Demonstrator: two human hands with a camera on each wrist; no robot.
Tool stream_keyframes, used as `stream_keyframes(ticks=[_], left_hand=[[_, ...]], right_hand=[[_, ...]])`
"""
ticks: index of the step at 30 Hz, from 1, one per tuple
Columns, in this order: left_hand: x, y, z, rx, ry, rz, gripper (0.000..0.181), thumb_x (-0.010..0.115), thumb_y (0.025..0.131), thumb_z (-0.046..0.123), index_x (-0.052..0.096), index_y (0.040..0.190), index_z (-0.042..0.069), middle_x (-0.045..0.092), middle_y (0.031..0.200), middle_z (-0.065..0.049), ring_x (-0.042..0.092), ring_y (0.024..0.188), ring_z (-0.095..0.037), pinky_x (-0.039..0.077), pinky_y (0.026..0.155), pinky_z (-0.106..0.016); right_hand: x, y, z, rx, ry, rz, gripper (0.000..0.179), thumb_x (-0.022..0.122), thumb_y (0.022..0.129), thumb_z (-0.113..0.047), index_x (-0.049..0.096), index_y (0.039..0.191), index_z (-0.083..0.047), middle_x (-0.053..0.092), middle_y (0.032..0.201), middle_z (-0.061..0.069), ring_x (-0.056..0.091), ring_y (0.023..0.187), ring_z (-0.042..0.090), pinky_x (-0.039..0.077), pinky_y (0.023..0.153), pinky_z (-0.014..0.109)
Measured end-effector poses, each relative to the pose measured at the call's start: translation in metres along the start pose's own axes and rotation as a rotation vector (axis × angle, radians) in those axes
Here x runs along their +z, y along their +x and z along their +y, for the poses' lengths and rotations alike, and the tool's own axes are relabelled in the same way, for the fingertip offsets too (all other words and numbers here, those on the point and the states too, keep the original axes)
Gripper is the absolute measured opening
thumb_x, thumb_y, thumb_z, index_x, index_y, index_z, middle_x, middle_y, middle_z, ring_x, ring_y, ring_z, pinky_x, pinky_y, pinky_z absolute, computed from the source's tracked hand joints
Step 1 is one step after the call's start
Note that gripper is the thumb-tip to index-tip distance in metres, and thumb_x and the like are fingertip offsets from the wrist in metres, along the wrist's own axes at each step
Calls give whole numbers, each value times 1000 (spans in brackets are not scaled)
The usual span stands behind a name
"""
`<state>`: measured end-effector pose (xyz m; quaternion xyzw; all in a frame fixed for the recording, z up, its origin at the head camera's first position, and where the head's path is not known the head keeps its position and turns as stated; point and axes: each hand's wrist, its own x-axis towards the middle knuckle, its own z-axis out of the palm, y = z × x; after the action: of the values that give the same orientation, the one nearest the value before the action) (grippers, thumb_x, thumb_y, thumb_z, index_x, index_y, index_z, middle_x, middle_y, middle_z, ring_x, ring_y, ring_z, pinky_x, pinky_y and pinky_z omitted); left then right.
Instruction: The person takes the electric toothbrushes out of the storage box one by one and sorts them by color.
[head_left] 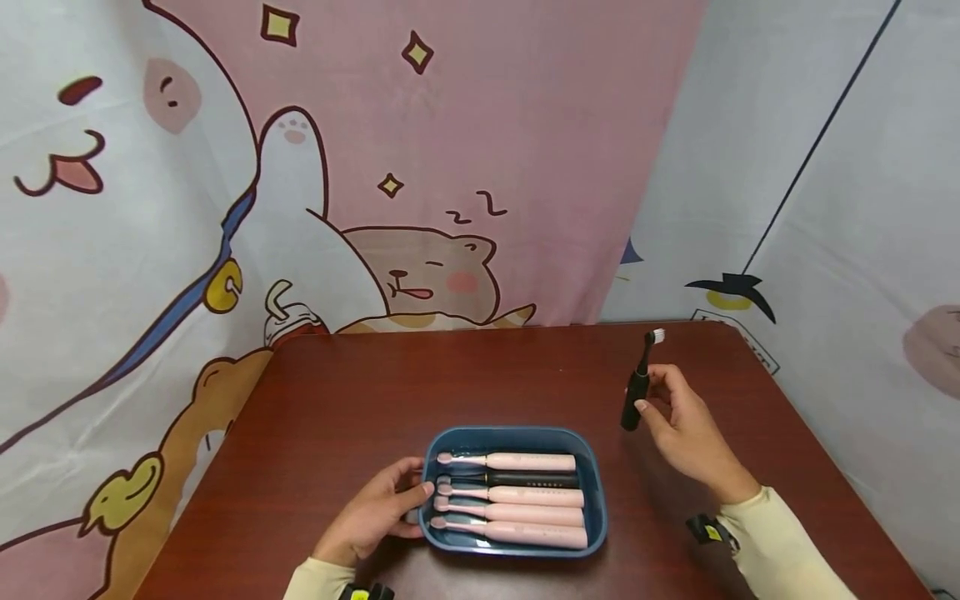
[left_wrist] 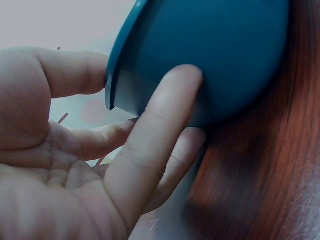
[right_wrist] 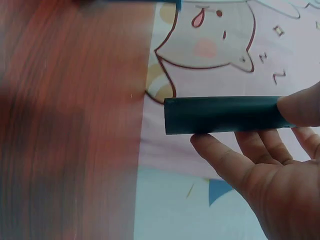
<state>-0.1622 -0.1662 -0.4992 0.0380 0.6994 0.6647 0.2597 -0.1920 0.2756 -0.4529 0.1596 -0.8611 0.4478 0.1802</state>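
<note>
A black electric toothbrush [head_left: 637, 395] with a white-bristled head is pinched between the thumb and fingers of my right hand [head_left: 686, 429]. It is held nearly upright, head up, to the right of a blue tray [head_left: 517, 553]. In the right wrist view, the toothbrush's dark handle [right_wrist: 225, 115] lies across the fingers; its head is out of that view. My left hand [head_left: 381, 505] grips the tray's left end, thumb at the rim and fingers against the outer wall [left_wrist: 235, 65]. Inside lie several pink electric toothbrushes [head_left: 536, 533] and one black toothbrush [head_left: 532, 479], side by side, heads to the left.
The tray stands on a reddish-brown wooden table [head_left: 360, 392], near its front. A cartoon-printed cloth [head_left: 555, 167] hangs behind the table and along both sides. Dark wrist devices [head_left: 707, 528] sit at both sleeves.
</note>
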Motion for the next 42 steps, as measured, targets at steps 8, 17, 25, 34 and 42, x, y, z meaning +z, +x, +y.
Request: stream_keyframes(ticks=[8,17,25,34,42], left_hand=[[1,1,-2,8,-6,2,55,62,98,23,39,141,-3,55,126,-25,65,95,-24,61,66,-43],[1,4,-3,1,-18,11,54,62,98,22,39,141,-2,55,127,-24,64,97,-25,61,66,-44],[1,5,-1,3,-7,7,54,63,97,23,41,139,-1,56,125,-24,65,94,-24,61,65,-43],[0,2,-5,2,-30,-6,54,63,98,22,40,141,-1,55,126,-24,66,88,-24,60,61,-40],[-2,3,-6,7,-23,11,54,63,98,24,41,141,0,55,123,-22,66,88,-23,60,61,-40]], right_hand=[[-10,8,36,78,-58,56,38,56,99,-3,42,134,-6,56,119,9,59,111,17,46,81,4],[-8,9,69,135,-95,111,37,54,100,-8,40,134,-2,54,119,11,59,111,25,43,82,2],[-5,11,84,153,-64,130,38,56,99,-6,41,133,0,55,120,17,52,105,-1,40,83,1],[3,10,92,165,-63,142,37,57,98,-6,41,131,-1,57,118,17,52,102,-6,41,81,1],[5,15,92,137,-55,145,38,55,99,-4,39,133,0,57,119,21,53,104,-4,40,82,0]])
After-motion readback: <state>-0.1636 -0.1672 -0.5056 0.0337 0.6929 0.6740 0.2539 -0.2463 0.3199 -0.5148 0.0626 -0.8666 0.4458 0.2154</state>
